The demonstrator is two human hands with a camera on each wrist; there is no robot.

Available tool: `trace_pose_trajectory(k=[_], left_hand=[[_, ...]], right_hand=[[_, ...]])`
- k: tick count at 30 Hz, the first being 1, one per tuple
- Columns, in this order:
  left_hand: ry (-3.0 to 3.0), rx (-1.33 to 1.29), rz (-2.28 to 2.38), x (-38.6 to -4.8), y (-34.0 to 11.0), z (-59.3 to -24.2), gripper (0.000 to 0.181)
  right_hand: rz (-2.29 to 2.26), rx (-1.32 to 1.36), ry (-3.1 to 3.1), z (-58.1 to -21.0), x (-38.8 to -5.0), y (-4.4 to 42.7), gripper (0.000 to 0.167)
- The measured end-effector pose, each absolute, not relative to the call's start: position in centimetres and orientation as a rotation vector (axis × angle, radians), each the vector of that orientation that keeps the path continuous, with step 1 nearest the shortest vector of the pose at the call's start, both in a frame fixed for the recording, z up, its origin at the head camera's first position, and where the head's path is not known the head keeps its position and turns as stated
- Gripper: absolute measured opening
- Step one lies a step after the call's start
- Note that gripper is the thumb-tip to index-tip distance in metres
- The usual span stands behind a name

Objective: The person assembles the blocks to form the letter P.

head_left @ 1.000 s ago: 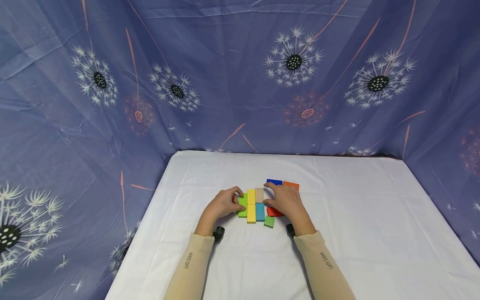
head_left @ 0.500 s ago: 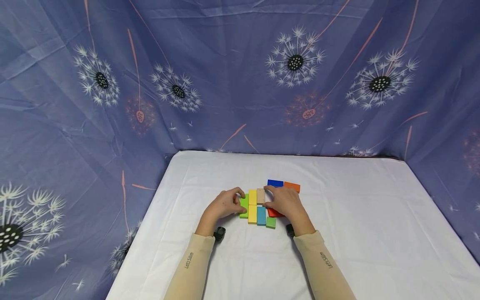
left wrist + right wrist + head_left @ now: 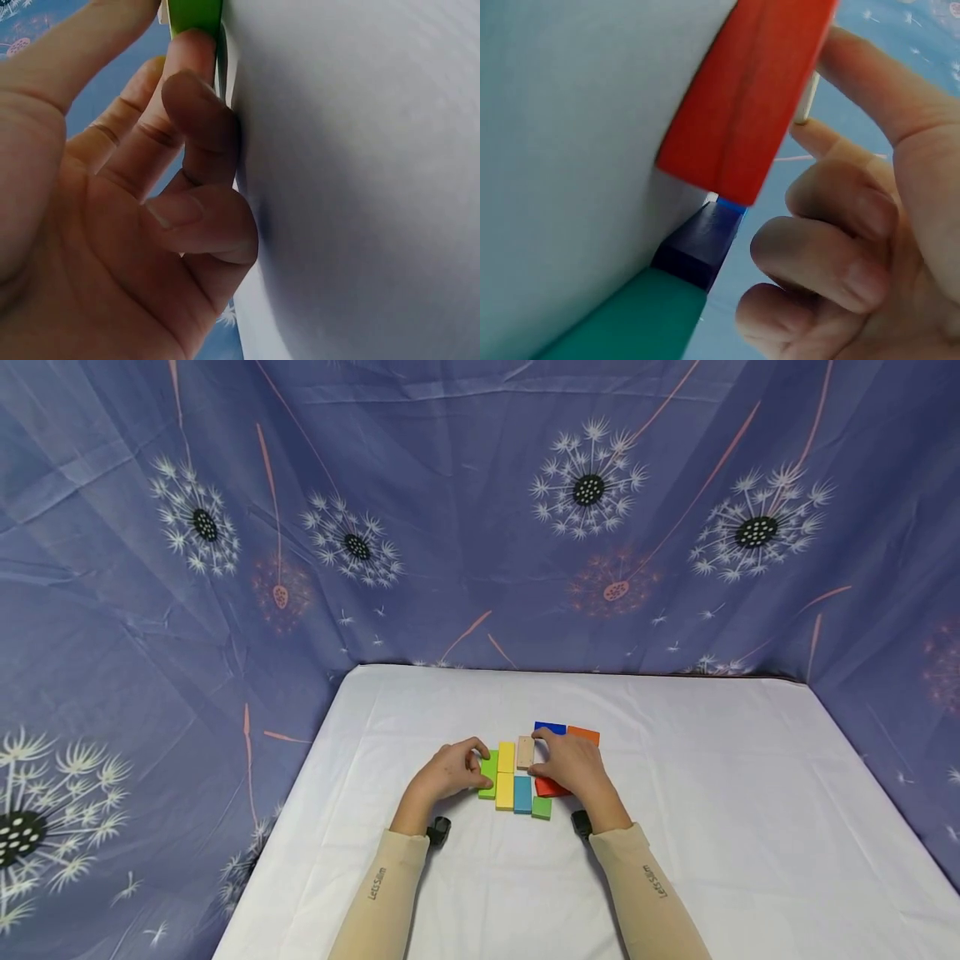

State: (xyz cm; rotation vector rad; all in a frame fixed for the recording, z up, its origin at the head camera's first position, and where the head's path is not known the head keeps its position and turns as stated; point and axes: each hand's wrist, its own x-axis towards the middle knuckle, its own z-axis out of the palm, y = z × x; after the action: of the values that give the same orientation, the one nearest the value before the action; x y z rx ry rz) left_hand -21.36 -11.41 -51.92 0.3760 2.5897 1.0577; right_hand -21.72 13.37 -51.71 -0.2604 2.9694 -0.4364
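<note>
Toy blocks lie side by side on the white cloth. My left hand (image 3: 452, 767) is at the left edge, thumb and index finger holding the long lime-green block (image 3: 488, 774); its other fingers are curled in the left wrist view. Beside that block are two yellow blocks (image 3: 506, 757), end to end, and a light-blue block (image 3: 522, 795). With thumb and index finger, my right hand (image 3: 570, 762) pinches the plain wooden block (image 3: 525, 752), slightly tilted and apart from the yellow one. A red block (image 3: 742, 97) sits under this hand, partly hidden from the head view.
A small green block (image 3: 542, 808) stands by the light-blue one. Behind the right hand lie a dark-blue block (image 3: 550, 727) and an orange block (image 3: 583, 734). The right wrist view also has a teal block (image 3: 630, 322) and a dark-purple block (image 3: 701, 244).
The wooden block has shifted right with my right hand, leaving gaps beside the yellow block and above the light-blue one. The small green block has turned straighter. My left hand has barely moved.
</note>
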Motion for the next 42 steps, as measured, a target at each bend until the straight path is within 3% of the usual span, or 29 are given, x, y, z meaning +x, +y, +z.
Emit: trace_pose_trajectory(k=[42], left_hand=[[2.567, 0.338, 1.071, -21.3, -11.5, -52.1, 0.038]], right_hand=[[-0.606, -0.307, 2.953, -50.3, -26.1, 9.9, 0.062]])
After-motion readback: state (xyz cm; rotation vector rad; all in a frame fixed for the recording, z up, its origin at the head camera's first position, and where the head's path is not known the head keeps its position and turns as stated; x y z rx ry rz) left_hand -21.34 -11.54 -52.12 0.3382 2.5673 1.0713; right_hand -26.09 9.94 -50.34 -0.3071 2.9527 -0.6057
